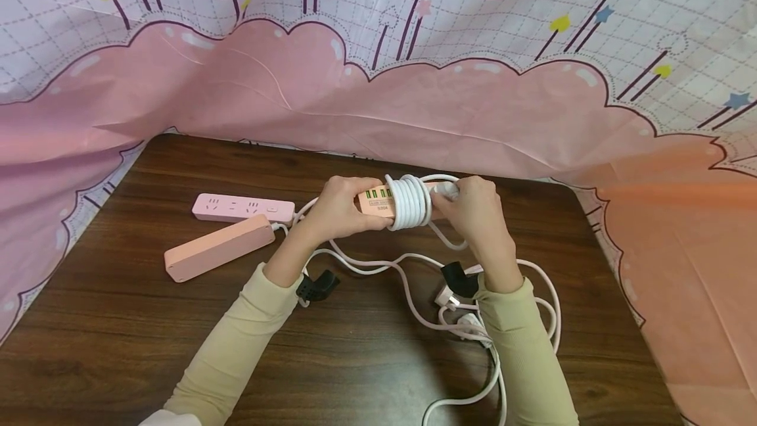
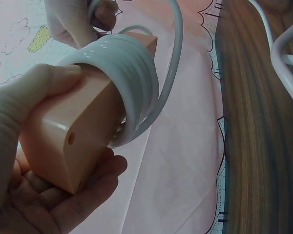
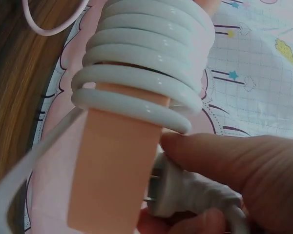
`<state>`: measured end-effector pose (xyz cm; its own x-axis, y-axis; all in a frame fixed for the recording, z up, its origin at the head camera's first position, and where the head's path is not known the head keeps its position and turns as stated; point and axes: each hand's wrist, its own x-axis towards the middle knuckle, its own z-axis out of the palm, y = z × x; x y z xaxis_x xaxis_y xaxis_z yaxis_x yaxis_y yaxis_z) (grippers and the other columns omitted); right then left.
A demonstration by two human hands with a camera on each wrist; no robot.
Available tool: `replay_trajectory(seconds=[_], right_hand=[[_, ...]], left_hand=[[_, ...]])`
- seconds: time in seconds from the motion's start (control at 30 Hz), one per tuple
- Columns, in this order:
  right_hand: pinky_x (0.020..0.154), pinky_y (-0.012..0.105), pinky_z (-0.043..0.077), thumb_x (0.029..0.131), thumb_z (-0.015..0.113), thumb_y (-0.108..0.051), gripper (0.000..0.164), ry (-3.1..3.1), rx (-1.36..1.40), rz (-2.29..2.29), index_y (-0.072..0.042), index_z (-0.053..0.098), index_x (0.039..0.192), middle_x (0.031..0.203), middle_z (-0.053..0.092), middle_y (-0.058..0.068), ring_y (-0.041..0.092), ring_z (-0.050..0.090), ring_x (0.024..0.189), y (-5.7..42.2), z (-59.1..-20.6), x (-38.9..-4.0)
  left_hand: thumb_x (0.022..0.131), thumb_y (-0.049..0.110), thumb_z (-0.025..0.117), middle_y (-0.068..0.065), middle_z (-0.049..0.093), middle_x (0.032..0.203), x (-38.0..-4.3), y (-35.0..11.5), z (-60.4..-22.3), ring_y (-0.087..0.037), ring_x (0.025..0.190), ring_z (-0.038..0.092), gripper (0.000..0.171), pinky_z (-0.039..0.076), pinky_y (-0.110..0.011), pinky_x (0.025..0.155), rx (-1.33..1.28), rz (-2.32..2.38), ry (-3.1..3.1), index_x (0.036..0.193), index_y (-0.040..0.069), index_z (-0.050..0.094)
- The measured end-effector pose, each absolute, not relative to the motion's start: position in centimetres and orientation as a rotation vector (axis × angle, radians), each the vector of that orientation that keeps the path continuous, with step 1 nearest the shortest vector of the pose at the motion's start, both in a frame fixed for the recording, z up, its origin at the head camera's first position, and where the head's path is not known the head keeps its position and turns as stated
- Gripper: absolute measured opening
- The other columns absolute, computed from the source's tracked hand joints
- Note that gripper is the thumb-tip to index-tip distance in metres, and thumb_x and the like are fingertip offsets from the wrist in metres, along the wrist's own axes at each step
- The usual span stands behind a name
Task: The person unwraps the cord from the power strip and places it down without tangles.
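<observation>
My left hand (image 1: pixel 343 210) grips one end of an orange power strip (image 1: pixel 376 205), thumb on one side and fingers beneath, as the left wrist view shows. Several turns of white cord (image 1: pixel 411 202) are wound around its middle. At the other end my right hand (image 1: pixel 478 215) pinches the white plug (image 3: pixel 168 192). The plug's metal prongs point at the side of the strip; whether they enter it I cannot tell. A loose loop of cord (image 2: pixel 175 53) hangs off the coil. The strip is held up over the table.
On the brown table (image 1: pixel 355 360) at left lie a pink power strip (image 1: pixel 242 207) and another orange power strip (image 1: pixel 220 248). Their cords (image 1: pixel 408 288) run rightward beneath my hands. Two plugs (image 1: pixel 447 297) lie by my right forearm. A patterned curtain (image 1: pixel 378 97) stands behind the table.
</observation>
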<state>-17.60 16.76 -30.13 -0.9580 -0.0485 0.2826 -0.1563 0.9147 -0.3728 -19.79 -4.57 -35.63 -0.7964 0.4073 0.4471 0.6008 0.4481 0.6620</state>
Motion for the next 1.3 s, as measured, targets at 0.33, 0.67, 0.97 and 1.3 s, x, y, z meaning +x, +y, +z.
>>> replay_trajectory(seconds=[0.33, 0.67, 0.97, 1.3], right_hand=[[0.050, 0.033, 0.031, 0.068, 0.065, -0.016, 0.024, -2.771, 0.133, 0.617, -0.008, 0.048, 0.054, 0.053, 0.040, 0.000, 0.021, 0.039, 0.054, 17.4, -30.8, -17.6], [0.057, 0.032, 0.041, 0.071, 0.063, -0.023, 0.029, -2.925, 0.027, 0.705, 0.003, 0.061, 0.086, 0.078, 0.058, 0.013, 0.026, 0.052, 0.068, 18.2, -31.1, -17.8], [0.060, 0.035, 0.041, 0.072, 0.062, -0.027, 0.036, -3.029, 0.075, 0.635, 0.005, 0.062, 0.089, 0.080, 0.058, 0.016, 0.029, 0.052, 0.074, 18.8, -31.2, -17.9], [0.052, 0.031, 0.036, 0.069, 0.064, -0.023, 0.022, -2.990, 0.190, 0.628, -0.002, 0.059, 0.070, 0.063, 0.051, 0.005, 0.024, 0.047, 0.062, 19.3, -31.5, -18.1]], left_hand=[[0.063, 0.022, 0.083, -0.010, 0.069, 0.091, -19.5, -4.4, -35.4, -0.016, 0.069, 0.056, 0.053, 0.045, -0.028, 0.063, -0.915, -1.270, -2.476, 0.108, -0.001, 0.067], [0.063, 0.021, 0.083, -0.012, 0.069, 0.095, -19.6, -4.3, -35.7, -0.016, 0.072, 0.058, 0.055, 0.046, -0.028, 0.065, -0.927, -1.279, -2.485, 0.109, -0.002, 0.066], [0.064, 0.024, 0.082, -0.012, 0.069, 0.096, -19.4, -4.1, -35.9, -0.015, 0.072, 0.058, 0.055, 0.046, -0.030, 0.069, -0.956, -1.231, -2.527, 0.110, -0.002, 0.066], [0.064, 0.023, 0.082, -0.011, 0.069, 0.093, -19.5, -4.0, -35.9, -0.015, 0.070, 0.058, 0.053, 0.047, -0.029, 0.066, -1.061, -1.149, -2.484, 0.108, -0.003, 0.066]])
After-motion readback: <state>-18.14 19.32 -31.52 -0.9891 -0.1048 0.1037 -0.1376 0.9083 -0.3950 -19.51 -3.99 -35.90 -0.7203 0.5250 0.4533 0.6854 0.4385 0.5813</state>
